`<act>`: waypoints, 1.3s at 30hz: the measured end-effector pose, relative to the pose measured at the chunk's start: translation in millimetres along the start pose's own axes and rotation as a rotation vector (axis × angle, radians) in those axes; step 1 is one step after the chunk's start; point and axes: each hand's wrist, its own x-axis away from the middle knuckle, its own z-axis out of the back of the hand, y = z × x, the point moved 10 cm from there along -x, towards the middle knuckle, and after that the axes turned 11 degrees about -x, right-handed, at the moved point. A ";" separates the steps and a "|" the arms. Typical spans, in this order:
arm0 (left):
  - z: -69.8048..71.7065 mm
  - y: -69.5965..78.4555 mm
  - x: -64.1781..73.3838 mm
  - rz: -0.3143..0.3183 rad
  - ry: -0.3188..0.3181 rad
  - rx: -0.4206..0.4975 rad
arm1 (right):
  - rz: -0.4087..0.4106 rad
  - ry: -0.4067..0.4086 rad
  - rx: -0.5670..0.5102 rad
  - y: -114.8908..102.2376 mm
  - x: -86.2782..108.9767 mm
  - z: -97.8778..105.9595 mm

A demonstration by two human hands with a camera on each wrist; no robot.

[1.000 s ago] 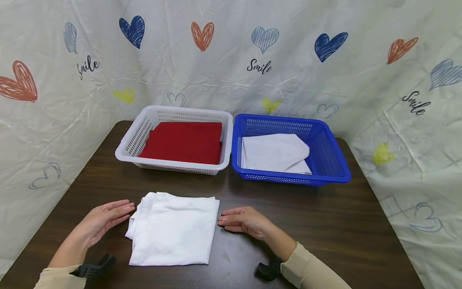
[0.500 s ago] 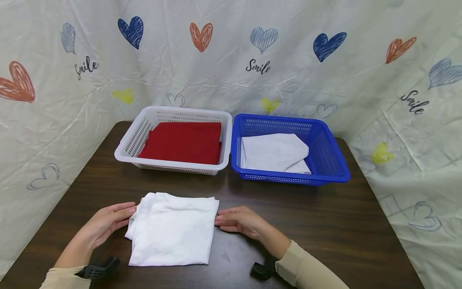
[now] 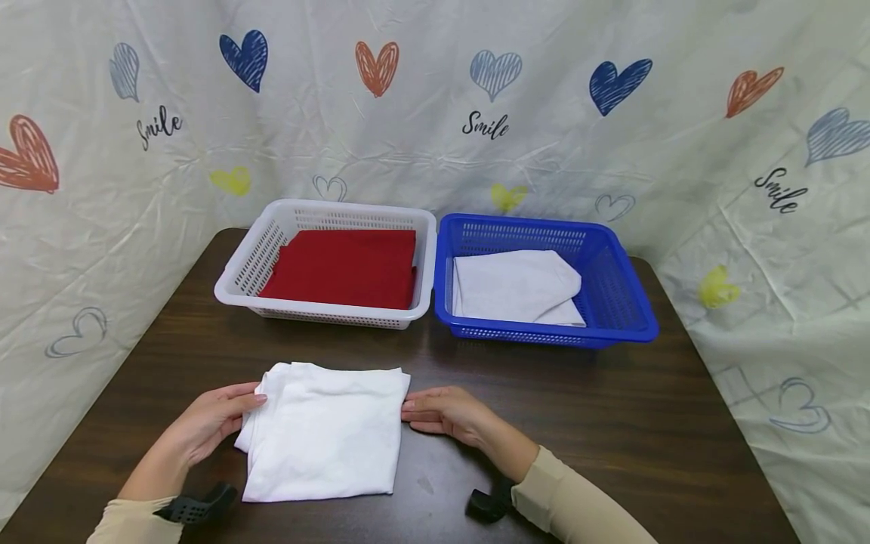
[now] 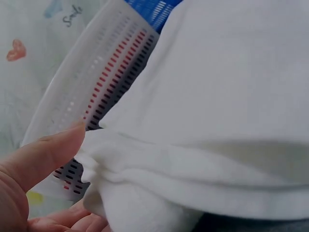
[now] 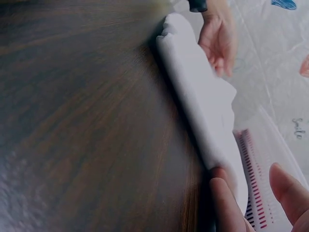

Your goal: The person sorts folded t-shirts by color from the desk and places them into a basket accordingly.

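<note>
**Folded white cloth (image 3: 326, 434) flat at lower left of centre**

Your left grip (image 3: 214, 419) touches the cloth's left edge, thumb and fingers apart, not clenched. Your right grip (image 3: 448, 415) meets the right edge with straight fingers, thumb held clear in the right wrist view. All this sits on the dark tabletop (image 3: 578, 400). Above, at upper centre-left, a white basket (image 3: 326, 308) holds red fabric (image 3: 343, 268); just beside it, right of centre, a blue basket (image 3: 544, 332) holds more white fabric (image 3: 513, 287)

Beige left sleeve (image 3: 136, 521) at seven o'clock, black perforated strap (image 3: 197, 506) beside it, beige right sleeve (image 3: 578, 502) at five o'clock, black wrist piece (image 3: 486, 507) alongside, apparently blocky, detail dim
</note>
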 end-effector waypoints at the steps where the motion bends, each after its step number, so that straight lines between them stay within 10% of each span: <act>1: -1.3 0.2 -0.4 0.003 -0.002 -0.002 | 0.001 0.000 -0.001 0.0 -0.6 0.0; 39: -21.5 4.5 -7.0 -0.007 -0.029 0.079 | -0.057 -0.106 0.198 10.9 -11.1 -29.9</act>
